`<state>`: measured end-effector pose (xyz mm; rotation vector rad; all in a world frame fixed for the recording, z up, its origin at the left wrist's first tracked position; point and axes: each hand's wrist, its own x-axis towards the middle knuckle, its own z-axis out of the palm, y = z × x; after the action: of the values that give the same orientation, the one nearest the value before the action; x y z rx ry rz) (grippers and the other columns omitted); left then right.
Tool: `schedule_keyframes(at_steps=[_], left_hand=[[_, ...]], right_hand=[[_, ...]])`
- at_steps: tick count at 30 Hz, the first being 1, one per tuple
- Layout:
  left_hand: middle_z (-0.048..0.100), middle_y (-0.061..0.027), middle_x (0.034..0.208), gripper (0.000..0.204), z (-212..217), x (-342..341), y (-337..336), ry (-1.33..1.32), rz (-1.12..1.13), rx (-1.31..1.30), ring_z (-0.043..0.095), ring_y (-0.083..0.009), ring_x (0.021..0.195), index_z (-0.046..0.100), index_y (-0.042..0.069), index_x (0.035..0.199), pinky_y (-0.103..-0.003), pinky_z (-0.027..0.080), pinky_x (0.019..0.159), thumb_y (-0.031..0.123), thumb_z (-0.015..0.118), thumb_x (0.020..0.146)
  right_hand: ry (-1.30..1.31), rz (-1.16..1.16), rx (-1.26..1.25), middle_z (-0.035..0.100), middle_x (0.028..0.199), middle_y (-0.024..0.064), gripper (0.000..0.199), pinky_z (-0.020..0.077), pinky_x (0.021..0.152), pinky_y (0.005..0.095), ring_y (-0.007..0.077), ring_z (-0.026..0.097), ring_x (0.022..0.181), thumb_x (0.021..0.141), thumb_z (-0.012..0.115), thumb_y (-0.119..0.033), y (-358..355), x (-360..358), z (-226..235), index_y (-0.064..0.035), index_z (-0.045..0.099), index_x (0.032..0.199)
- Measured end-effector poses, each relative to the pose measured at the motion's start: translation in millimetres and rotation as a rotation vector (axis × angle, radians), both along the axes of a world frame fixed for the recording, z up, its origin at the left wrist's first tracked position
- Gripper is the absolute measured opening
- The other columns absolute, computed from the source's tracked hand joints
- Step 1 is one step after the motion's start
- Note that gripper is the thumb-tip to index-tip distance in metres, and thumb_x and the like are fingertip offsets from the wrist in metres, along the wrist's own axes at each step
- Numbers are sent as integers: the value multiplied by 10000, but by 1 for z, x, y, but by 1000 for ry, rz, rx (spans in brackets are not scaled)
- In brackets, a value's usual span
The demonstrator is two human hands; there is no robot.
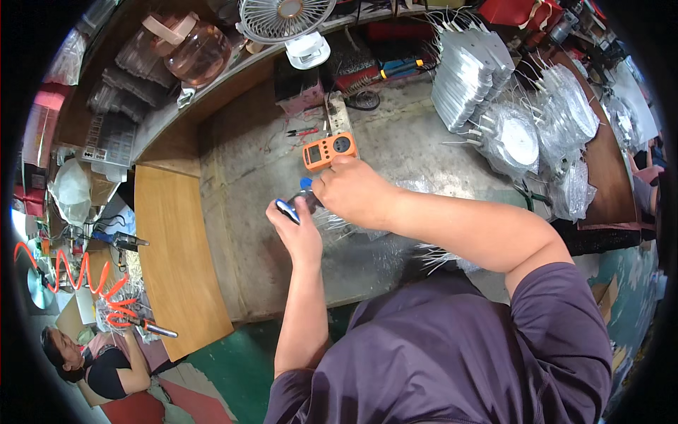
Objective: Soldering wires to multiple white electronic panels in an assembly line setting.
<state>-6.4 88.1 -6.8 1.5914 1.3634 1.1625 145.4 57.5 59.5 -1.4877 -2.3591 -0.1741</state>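
Near the middle of the workbench, my left hand is closed around a small blue-and-white object whose kind I cannot make out. My right hand reaches across from the right, its fingers bent together just above the left one; what they grip is hidden. A small blue piece shows beside the right fingertips, with something dark between the two hands. Just beyond them lies an orange plug-in meter with a round socket and a small screen. Under my right forearm are clear plastic wrap and thin white wires.
A power strip and red and black pens lie behind the meter. Stacked grey panels and bubble-wrapped round parts stand at right, near dark-handled pliers. A fan hangs over the back. Another person sits at lower left.
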Motion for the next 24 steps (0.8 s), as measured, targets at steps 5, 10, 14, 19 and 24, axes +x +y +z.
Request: schedule_keyframes(at_steps=[5, 10, 14, 19, 24], left_hand=[[503, -148, 1083, 378, 3, 14, 11, -872, 95, -304, 552, -219, 931, 390, -13, 1170, -371, 477, 807, 313, 433, 983], [582, -102, 986, 359, -14, -13, 25, -1277, -182, -578, 558, -211, 927, 505, 15, 1089, -369, 474, 770, 345, 448, 960], [586, -122, 1058, 405, -2, -21, 16, -1275, -319, -901, 572, -246, 934, 521, 37, 1113, -372, 490, 749, 385, 478, 910], [579, -93, 1061, 412, -4, -25, 38, -827, -638, -948, 562, -224, 1002, 514, 38, 1149, -355, 482, 819, 277, 625, 832], [612, -184, 1024, 545, -14, 8, 127, 252, -293, -230, 592, -233, 937, 499, -52, 1154, -334, 459, 827, 289, 711, 786]], right_hand=[[27, -36, 34, 636, 733, 79, 98, 437, 851, 345, 224, 632, 766, 724, 581, -120, 10, -5, -5, -55, 613, 790], [378, -108, -313, 649, 834, 108, 122, 427, 885, 380, 271, 626, 859, 768, 599, -143, 24, 6, -18, -47, 655, 817], [520, -25, -613, 659, 840, 144, 185, 463, 815, 397, 313, 617, 861, 783, 587, -147, 30, 21, -30, -75, 683, 923], [427, 100, -521, 644, 868, 129, 177, 470, 771, 407, 314, 607, 868, 809, 618, -202, 33, 49, -22, -44, 645, 884], [597, -119, -548, 627, 932, 142, 206, 474, 764, 379, 281, 608, 876, 849, 608, -180, 6, 84, 13, -26, 601, 985]])
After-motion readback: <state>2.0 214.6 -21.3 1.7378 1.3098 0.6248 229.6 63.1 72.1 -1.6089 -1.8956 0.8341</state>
